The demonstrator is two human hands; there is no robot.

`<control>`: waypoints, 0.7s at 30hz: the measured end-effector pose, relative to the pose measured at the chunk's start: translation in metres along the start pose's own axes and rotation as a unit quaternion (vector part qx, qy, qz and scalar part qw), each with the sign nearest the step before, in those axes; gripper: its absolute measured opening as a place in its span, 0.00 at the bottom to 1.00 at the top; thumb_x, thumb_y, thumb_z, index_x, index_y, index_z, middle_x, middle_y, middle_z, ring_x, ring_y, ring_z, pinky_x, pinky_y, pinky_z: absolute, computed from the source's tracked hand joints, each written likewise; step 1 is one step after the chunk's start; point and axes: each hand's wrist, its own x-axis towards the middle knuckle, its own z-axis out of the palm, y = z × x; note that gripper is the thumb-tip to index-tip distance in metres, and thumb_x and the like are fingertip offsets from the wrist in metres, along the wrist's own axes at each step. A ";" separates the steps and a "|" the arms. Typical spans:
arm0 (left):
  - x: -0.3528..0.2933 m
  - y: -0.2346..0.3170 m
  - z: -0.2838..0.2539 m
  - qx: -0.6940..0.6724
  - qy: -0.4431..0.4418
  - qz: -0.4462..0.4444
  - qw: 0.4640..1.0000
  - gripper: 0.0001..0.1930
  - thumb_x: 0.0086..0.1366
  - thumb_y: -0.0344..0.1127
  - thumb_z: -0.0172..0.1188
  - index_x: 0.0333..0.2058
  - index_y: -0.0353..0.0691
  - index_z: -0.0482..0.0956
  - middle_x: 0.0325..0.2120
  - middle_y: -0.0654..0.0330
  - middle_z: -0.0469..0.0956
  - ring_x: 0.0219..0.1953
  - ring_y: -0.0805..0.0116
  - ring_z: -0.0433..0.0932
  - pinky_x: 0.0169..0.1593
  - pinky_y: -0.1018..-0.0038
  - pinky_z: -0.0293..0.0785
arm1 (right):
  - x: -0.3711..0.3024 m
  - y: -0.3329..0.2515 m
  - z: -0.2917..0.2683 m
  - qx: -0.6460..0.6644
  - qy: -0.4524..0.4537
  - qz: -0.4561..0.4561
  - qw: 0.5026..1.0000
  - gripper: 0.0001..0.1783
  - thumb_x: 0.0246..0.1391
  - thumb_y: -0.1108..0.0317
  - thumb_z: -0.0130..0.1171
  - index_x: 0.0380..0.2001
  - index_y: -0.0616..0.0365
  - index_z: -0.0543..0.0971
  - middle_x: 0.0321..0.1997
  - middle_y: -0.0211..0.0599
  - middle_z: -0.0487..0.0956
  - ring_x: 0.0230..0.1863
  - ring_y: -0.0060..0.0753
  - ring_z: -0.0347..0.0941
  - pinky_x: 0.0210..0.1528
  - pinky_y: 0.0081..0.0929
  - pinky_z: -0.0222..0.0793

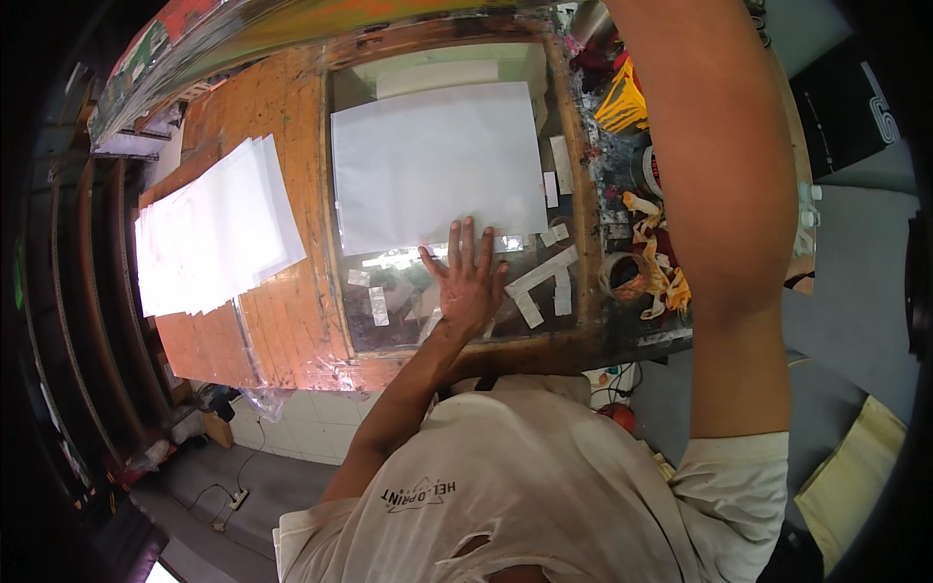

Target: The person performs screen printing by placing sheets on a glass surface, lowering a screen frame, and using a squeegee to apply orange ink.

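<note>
The person's left hand lies flat, palm down, on the glass pane set in a wooden frame. Its fingers are spread apart and straight, and their tips press on the lower edge of a white sheet of paper that rests on the glass. The hand clasps nothing; it only bears down on the sheet and the pane.

The sheet covers the upper and middle part of the glass, its left edge close to the frame's left rail and its lower edge roughly level with the fingertips. Below and to the right of the sheet, strips of pale masking tape are stuck on the glass, forming a rough angle just right of the hand, with shorter pieces along the sheet's right edge.

The right arm rises from the shoulder up past the right side of the frame and leaves the picture at the top, so the right hand is out of sight and its fingers cannot be told.

Left of the frame, on the orange-stained worktop, lies a fanned stack of white sheets. Right of the frame sit a roll of tape and yellow-stained rags.
</note>
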 end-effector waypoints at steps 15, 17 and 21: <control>0.001 0.000 -0.003 -0.009 -0.019 0.018 1.000 0.34 0.74 0.51 0.53 0.73 0.46 0.59 0.77 0.49 0.46 0.79 0.51 0.42 0.69 0.23 0.26 | 0.005 -0.006 0.004 -0.002 0.013 0.055 0.998 0.13 0.56 0.70 0.53 0.33 0.64 0.85 0.40 0.52 0.86 0.37 0.45 0.83 0.39 0.38 0.81; 0.001 0.000 -0.003 -0.013 -0.022 0.018 1.000 0.34 0.74 0.51 0.53 0.73 0.46 0.60 0.77 0.49 0.47 0.79 0.50 0.42 0.69 0.22 0.26 | 0.004 -0.007 0.003 0.095 0.031 0.108 0.989 0.16 0.57 0.68 0.51 0.36 0.65 0.86 0.42 0.55 0.85 0.39 0.46 0.83 0.43 0.39 0.80; 0.001 -0.001 -0.002 -0.016 -0.015 0.024 0.999 0.34 0.74 0.52 0.53 0.72 0.45 0.60 0.77 0.48 0.46 0.79 0.50 0.41 0.69 0.22 0.26 | -0.007 0.001 0.003 0.193 0.078 0.096 0.973 0.22 0.59 0.64 0.49 0.41 0.70 0.86 0.44 0.58 0.85 0.42 0.48 0.83 0.49 0.41 0.79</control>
